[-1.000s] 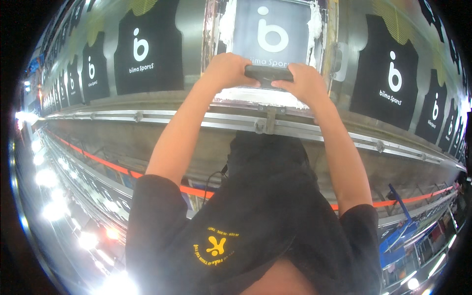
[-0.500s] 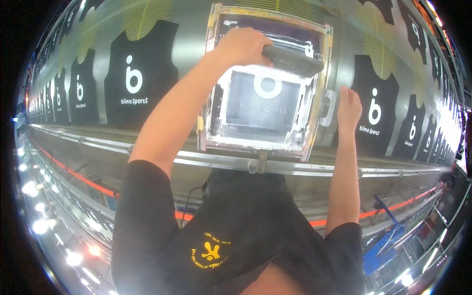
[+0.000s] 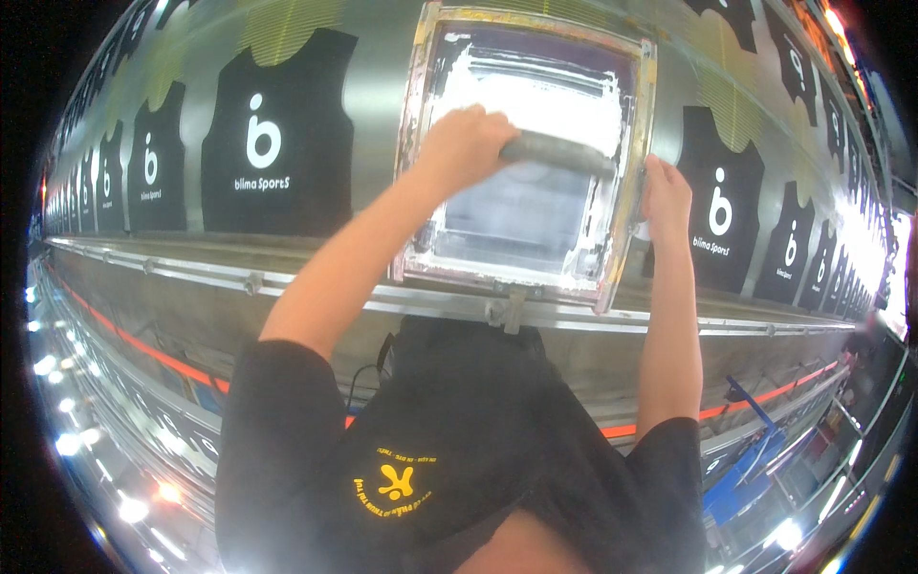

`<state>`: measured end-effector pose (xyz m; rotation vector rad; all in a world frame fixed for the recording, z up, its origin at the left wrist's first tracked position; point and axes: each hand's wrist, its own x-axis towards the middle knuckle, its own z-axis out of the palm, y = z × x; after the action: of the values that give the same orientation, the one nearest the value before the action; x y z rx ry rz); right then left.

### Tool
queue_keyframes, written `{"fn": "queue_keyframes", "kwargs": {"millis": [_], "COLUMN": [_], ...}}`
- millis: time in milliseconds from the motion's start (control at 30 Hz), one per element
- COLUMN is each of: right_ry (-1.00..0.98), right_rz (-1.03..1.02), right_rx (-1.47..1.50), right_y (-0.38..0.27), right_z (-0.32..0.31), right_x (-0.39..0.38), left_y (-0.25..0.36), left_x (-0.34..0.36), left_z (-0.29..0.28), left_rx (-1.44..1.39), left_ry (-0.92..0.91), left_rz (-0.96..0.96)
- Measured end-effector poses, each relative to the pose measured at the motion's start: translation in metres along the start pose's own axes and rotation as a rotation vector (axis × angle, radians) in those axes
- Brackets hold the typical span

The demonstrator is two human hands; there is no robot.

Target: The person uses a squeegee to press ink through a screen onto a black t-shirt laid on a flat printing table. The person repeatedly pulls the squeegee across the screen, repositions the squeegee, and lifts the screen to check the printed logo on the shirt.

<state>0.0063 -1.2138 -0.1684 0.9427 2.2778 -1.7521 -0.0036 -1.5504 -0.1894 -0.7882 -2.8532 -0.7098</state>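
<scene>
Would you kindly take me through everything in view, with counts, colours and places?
Frame: one, pale with yellowish edges, upper centre
White paste: patches, white, inside the frame
Squeegee bar: one, dark grey, across the frame
Handle: one, white, frame's right side, partly hidden
Garment pieces: too many to count, black with white prints, both sides
Table: one, silver-grey with yellow-lined patches, beneath them
Rail: one, silver, table's near edge
Strip: one, orange-red, below the rail
Lights: several, mostly white, lower left and right
Shirt: one, black with yellow emblem, lower centre
Left hand: one, bare, gripping the bar's left end
Right hand: one, bare, at the handle, grip unclear
</scene>
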Motion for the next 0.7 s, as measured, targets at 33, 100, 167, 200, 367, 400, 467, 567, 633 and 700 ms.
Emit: {"fn": "queue_keyframes", "kwargs": {"millis": [33, 100, 167, 200, 367, 400, 467, 567, 633, 700], "right_ry": [-0.01, 0.008, -0.012, 0.024, 0.091, 0.1, 0.089, 0.07, 0.067, 0.124], "right_rz": [0.007, 0.004, -0.03, -0.103, -0.246, -0.253, -0.279, -0.338, -0.366, -0.462], "right_rx": [-0.024, 0.007, -0.003, -0.02, 0.12, 0.122, 0.117, 0.145, 0.138, -0.04], "right_y": [-0.009, -0.007, -0.008, -0.004, -0.008, -0.01, -0.008, 0.006, 0.014, 0.02], "right_z": [0.001, -0.001, -0.003, -0.006, 0.012, 0.019, 0.051, 0.124, 0.18, 0.238], "right_x": [-0.004, -0.003, 0.001, 0.003, -0.025, -0.033, -0.044, -0.06, -0.073, -0.088], "left_y": [0.016, 0.05, 0.076, 0.088, 0.091, 0.083, 0.06, 0.007, -0.035, -0.078], "left_x": [-0.029, -0.091, -0.14, -0.157, -0.185, -0.189, -0.203, -0.227, -0.241, -0.256], "left_z": [0.003, 0.01, 0.011, 0.009, -0.012, -0.019, -0.042, -0.077, -0.092, -0.12], "left_rx": [-0.006, 0.008, 0.026, 0.019, -0.106, -0.142, -0.096, -0.069, -0.099, -0.033], "left_ry": [0.0, 0.064, 0.138, 0.15, 0.095, 0.089, 0.05, -0.008, -0.033, -0.061], "left_rz": [0.005, 0.046, 0.071, 0.065, -0.053, -0.048, -0.092, -0.158, -0.192, -0.243]}}
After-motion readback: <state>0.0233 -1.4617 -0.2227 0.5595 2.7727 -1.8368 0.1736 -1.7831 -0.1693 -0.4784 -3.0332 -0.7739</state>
